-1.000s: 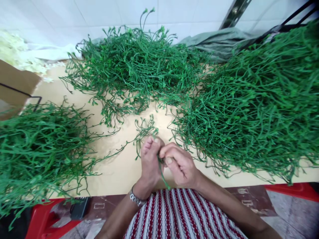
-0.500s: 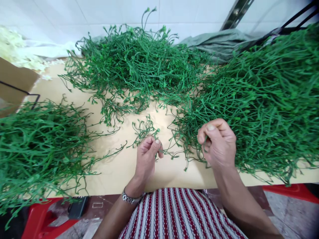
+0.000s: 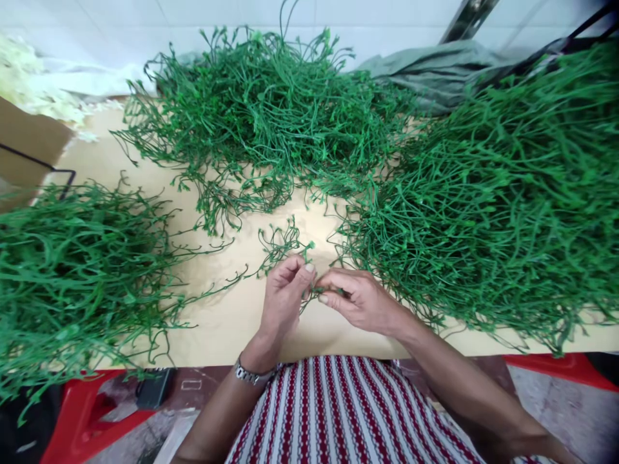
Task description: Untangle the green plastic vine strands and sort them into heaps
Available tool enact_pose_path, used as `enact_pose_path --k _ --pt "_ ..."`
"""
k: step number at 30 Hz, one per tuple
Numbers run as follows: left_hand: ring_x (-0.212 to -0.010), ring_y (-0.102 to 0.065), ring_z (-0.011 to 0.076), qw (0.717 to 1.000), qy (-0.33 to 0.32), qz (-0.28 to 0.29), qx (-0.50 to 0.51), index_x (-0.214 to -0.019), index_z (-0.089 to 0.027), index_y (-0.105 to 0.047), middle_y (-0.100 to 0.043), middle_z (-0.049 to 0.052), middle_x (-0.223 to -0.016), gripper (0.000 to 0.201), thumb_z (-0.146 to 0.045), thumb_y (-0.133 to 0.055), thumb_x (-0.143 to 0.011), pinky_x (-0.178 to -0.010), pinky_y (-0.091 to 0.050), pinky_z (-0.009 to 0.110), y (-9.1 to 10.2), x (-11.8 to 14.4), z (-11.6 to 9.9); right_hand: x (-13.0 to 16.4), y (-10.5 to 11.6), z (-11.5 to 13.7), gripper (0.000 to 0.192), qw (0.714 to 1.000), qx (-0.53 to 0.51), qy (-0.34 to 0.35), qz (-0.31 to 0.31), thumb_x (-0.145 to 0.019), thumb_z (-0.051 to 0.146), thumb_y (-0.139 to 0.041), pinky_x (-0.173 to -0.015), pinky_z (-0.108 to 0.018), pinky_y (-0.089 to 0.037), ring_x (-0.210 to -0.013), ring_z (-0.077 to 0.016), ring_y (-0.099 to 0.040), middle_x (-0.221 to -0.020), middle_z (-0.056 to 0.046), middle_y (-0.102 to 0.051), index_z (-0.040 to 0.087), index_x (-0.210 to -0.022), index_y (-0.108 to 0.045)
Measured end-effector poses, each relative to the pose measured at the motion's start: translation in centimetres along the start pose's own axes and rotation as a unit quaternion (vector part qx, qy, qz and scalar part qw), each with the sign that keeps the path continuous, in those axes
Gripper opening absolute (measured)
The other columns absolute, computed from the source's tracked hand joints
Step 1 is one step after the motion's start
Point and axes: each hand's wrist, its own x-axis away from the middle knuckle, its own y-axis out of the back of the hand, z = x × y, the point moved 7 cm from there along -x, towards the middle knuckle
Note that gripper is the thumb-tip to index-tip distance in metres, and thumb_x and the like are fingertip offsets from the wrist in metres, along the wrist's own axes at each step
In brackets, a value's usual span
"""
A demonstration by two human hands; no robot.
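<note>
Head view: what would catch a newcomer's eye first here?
Great heaps of green plastic stems cover the table: the largest at right, another at the back, a third at left. At the near edge, the left hand and right hand meet, pinching a branched green sprig.

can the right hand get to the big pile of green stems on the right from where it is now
Probably yes. The right hand sits at the near edge of the big pile of green stems, with only bare table and loose strands between. It is pinching a small sprig with the left hand, though.
</note>
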Motion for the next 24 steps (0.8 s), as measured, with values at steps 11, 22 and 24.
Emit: enact_pose_path --k 11,22,24 --pt "-0.063 -0.041 0.0108 0.989 -0.036 0.051 -0.133 -0.064 -0.015 -0.056 -0.045 -0.001 -0.064 0.014 -0.023 -0.068 -0.067 -0.059 -0.034 0.023 0.8 0.7 -0.5 0.8 0.6 0.9 0.01 0.99 0.08 -0.012 -0.113 -0.079 0.015 -0.051 -0.051 -0.02 -0.031 -0.05 -0.0069 -0.04 -0.06 0.004 -0.049 0.017 -0.069 -0.049" --pt "-0.061 -0.045 0.0122 0.989 -0.013 0.02 -0.145 -0.061 -0.015 -0.059 -0.05 -0.001 -0.058 0.013 -0.024 -0.066 -0.068 -0.06 -0.037 0.024 0.9 1.4 -0.2 0.5 -0.3 -0.9 0.01 0.994 -0.014 -0.103 -0.032 -0.082 0.026 -0.051 -0.051 -0.02 -0.031 -0.052 -0.008 -0.04 -0.057 0.005 -0.043 0.017 -0.08 -0.054" --pt "-0.061 -0.044 0.012 0.989 -0.015 0.029 -0.145 -0.061 -0.015 -0.058 -0.049 -0.001 -0.059 0.013 -0.023 -0.067 -0.067 -0.06 -0.037 0.024 0.8 1.4 -0.2 0.5 -0.4 -0.9 0.014 0.995 -0.035 -0.095 -0.025 -0.083 0.026 -0.05 -0.051 -0.02 -0.031 -0.052 -0.0078 -0.041 -0.056 0.004 -0.045 0.017 -0.073 -0.052"
